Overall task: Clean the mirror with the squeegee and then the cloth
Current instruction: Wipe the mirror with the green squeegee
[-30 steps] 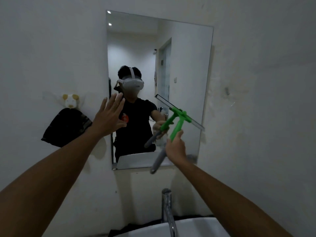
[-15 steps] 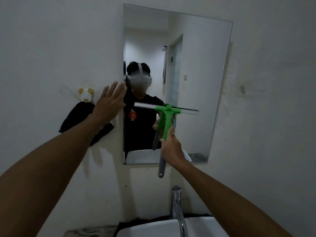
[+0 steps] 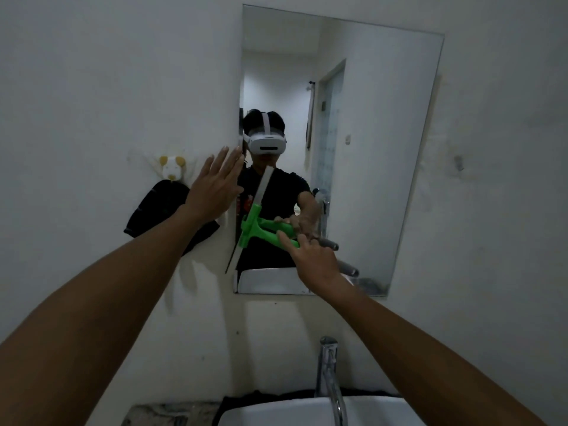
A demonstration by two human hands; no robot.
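Observation:
A rectangular mirror hangs on the white wall and reflects a person in a black shirt. My right hand grips the handle of a green squeegee with a grey handle end. Its blade stands almost upright along the mirror's lower left edge. My left hand is spread flat against the wall at the mirror's left edge, fingers apart, holding nothing. A black cloth hangs from a hook to the left of the mirror.
A small animal-shaped wall hook holds the black cloth. Below the mirror a chrome tap rises over a white basin. A stone counter edge shows at the bottom left.
The squeegee has turned from a slanted, then level blade to a nearly upright one and moved left to the mirror's left edge. My left hand stays spread by that edge.

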